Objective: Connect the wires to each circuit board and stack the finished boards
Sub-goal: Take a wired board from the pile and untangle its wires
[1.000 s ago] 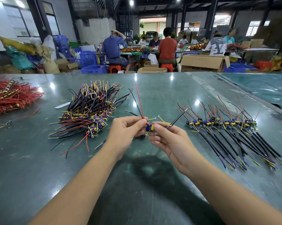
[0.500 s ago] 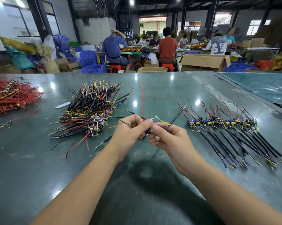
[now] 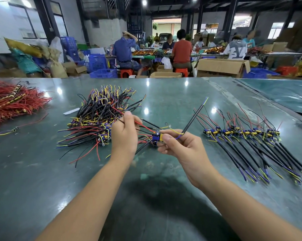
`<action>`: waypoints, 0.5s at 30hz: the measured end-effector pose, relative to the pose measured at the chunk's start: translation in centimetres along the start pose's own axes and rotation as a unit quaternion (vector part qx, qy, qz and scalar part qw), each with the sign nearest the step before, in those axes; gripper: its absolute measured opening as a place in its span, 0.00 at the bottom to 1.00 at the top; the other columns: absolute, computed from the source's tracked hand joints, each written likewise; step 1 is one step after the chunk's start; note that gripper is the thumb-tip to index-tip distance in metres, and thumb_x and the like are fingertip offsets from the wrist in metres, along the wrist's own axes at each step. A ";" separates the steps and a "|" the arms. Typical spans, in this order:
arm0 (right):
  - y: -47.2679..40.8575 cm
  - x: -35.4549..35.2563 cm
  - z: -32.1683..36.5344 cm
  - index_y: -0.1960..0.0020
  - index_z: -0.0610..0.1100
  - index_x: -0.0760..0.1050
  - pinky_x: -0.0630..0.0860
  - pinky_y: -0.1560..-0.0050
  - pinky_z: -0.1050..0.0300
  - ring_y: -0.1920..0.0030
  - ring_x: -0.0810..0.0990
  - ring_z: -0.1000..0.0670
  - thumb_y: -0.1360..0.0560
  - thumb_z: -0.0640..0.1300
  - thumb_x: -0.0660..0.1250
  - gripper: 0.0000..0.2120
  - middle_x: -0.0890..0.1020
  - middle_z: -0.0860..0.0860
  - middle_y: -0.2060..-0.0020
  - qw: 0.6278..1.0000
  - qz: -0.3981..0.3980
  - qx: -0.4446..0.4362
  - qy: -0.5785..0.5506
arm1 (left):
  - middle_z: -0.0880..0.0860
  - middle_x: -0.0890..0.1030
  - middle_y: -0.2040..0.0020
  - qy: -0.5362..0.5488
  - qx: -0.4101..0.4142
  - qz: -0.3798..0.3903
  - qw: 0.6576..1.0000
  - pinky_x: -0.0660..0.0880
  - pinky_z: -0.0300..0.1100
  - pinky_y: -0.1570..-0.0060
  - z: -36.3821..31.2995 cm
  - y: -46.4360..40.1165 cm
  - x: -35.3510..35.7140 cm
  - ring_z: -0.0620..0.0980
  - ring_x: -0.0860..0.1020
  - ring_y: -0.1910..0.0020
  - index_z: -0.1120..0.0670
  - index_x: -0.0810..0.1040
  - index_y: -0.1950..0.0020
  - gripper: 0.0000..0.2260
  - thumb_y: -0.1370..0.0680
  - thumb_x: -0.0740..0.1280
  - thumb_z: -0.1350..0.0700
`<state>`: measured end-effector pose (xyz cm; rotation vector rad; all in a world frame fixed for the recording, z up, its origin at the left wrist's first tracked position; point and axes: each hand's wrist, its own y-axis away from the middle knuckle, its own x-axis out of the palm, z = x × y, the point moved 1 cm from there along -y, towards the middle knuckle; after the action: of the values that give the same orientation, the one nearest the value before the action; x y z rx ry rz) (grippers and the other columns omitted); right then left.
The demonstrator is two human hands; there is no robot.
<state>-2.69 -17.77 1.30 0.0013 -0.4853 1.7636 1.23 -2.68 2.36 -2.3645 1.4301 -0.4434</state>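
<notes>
Above the table (image 3: 42, 171), right hand (image 3: 181, 150) grips 1 circuit board (image 3: 158, 137); left hand (image 3: 124, 134) pinches 1 red wire (image 3: 143, 125).

I count two hands (image 3: 124, 136), one held board (image 3: 158, 137), three wire heaps (image 3: 101, 117) on my table (image 3: 172, 94), four seated people (image 3: 181, 49), two red stools (image 3: 126, 73).

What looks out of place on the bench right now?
One small wired board lies alone at the table's left edge, apart from the big tangled pile and the neat row. A white paper strip also lies loose beside the pile.
</notes>
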 end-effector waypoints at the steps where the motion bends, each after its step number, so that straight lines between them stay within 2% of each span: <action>1: 0.0 0.0 0.0 0.54 0.41 0.81 0.79 0.60 0.61 0.68 0.81 0.51 0.24 0.34 0.64 0.07 0.83 0.46 0.67 1.000 0.001 -0.001 0.002 | 0.44 0.70 0.79 0.007 -0.002 -0.030 1.000 0.63 0.41 0.71 0.1 -0.2 -0.2 0.41 0.66 0.77 0.50 0.75 0.74 0.24 0.19 0.54 0.53; 4: 0.1 0.2 -0.1 0.54 0.41 0.81 0.80 0.59 0.60 0.68 0.81 0.52 0.24 0.34 0.64 0.07 0.83 0.47 0.67 1.000 0.005 -0.001 0.002 | 0.46 0.72 0.76 -0.008 0.022 -0.095 0.995 0.67 0.42 0.68 0.2 -0.2 -0.5 0.41 0.69 0.76 0.49 0.74 0.69 0.20 0.19 0.52 0.50; 7: 0.1 0.4 -0.3 0.54 0.41 0.81 0.80 0.59 0.61 0.67 0.81 0.52 0.24 0.34 0.64 0.07 0.83 0.47 0.67 1.000 0.015 0.000 0.006 | 0.46 0.71 0.74 0.012 0.048 -0.134 0.990 0.66 0.37 0.71 -0.3 0.0 -0.4 0.40 0.69 0.76 0.48 0.74 0.64 0.17 0.20 0.51 0.49; 15: 0.1 -0.5 -0.3 0.52 0.39 0.80 0.79 0.60 0.61 0.67 0.82 0.52 0.24 0.36 0.65 0.06 0.84 0.46 0.66 1.000 0.016 0.019 0.003 | 0.51 0.70 0.71 0.060 0.028 -0.188 0.980 0.63 0.41 0.72 -0.4 -1.2 -1.7 0.46 0.67 0.74 0.50 0.74 0.62 0.18 0.17 0.51 0.54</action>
<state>-2.58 -18.13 0.85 0.0156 -0.4496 1.8027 1.29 -0.71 3.10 -2.6020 0.9944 -0.7230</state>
